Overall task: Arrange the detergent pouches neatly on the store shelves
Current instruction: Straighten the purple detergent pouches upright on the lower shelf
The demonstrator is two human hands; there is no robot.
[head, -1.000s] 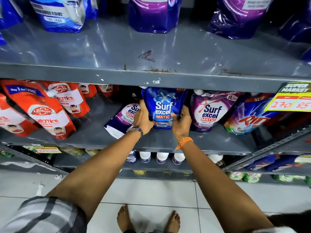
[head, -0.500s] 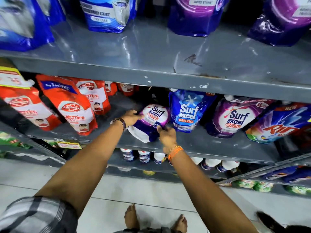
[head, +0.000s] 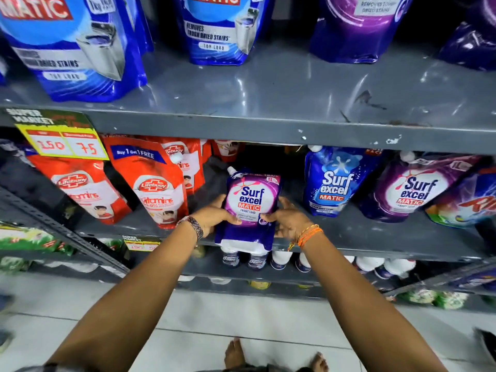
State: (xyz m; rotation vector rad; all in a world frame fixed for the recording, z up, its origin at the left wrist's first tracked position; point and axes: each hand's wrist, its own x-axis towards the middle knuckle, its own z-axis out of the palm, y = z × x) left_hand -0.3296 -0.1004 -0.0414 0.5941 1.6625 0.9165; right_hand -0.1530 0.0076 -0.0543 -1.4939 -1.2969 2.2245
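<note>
Left of the blue pouch (head: 336, 181), now stood upright after lying tilted: purple pouch (head: 252, 202), pinched at the shelf edge (head: 375, 248) between left hand (head: 214, 216) and right hand (head: 288, 220), fingers wrapped around its sides. Straightening nearly finished.

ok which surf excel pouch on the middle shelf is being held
The purple front load pouch, gripped between both hands, left and right. The blue pouch and other purple pouch stand untouched.
</note>
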